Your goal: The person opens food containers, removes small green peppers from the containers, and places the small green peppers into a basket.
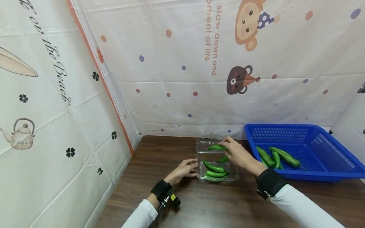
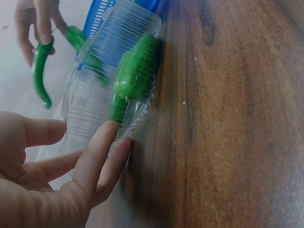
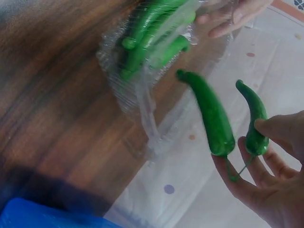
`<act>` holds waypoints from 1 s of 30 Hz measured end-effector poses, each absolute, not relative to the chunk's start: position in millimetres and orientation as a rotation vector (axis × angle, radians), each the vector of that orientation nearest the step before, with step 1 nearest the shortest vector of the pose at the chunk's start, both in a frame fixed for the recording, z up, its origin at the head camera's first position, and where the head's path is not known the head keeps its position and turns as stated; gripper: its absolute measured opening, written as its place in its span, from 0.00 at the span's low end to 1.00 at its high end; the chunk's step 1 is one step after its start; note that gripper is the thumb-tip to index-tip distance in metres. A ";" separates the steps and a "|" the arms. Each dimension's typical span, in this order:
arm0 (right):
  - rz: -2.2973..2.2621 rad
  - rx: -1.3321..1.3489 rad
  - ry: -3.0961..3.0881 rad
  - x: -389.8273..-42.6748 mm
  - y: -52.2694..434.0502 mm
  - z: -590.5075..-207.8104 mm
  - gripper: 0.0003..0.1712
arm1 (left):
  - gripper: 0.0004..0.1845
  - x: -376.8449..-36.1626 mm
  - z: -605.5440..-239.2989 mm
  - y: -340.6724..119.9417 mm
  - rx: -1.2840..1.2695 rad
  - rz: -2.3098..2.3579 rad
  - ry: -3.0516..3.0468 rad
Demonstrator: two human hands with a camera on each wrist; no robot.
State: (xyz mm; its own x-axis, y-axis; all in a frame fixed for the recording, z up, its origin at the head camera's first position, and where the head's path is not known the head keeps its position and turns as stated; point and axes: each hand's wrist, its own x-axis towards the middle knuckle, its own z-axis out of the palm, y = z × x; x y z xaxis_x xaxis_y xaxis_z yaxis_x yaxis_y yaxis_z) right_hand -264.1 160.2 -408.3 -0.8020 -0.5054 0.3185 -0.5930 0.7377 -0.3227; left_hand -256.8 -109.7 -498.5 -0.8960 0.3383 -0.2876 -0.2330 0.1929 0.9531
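A clear plastic clamshell box [image 1: 216,169] sat on the dark brown wooden table [image 1: 159,158], low in the middle of the head view, with its clear lid [image 1: 206,145] flopped open toward the back wall. A few long green peppers [image 1: 214,167] lay together inside the near half of the box. The left hand [image 1: 183,169] was just to the left of the box, with its fingers [image 2: 102,152] held out nearly straight and their tips touching the box's side wall, as the left wrist view showed in its lower left part. The right hand [image 1: 238,153] was over the far half of the box, right of the middle of the head view. It pinched two more curved green peppers [image 3: 216,114] by their stalk ends between the thumb and fingers, and the right wrist view showed them side by side in the right part of the frame, pointing away from the palm. One of them [image 1: 217,147] hung above the open lid. A blue plastic basket with mesh sides [image 1: 313,133] stood on the table at the right of the head view, just beside the box, and it had some more green peppers [image 1: 278,156] lying in it. A white cloth with cartoon animals and dots [image 1: 199,63] hung behind the table and down the left side.
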 end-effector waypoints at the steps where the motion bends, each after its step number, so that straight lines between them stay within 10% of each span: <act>1: 0.620 0.872 -2.710 -264.1 160.4 -405.5 0.22 | 0.26 -257.2 -498.3 -109.7 0.097 1.750 2.037; 30: 0.575 0.438 -2.389 -279.5 276.3 -328.6 0.20 | 0.26 -254.6 -499.0 -107.5 0.096 1.752 2.069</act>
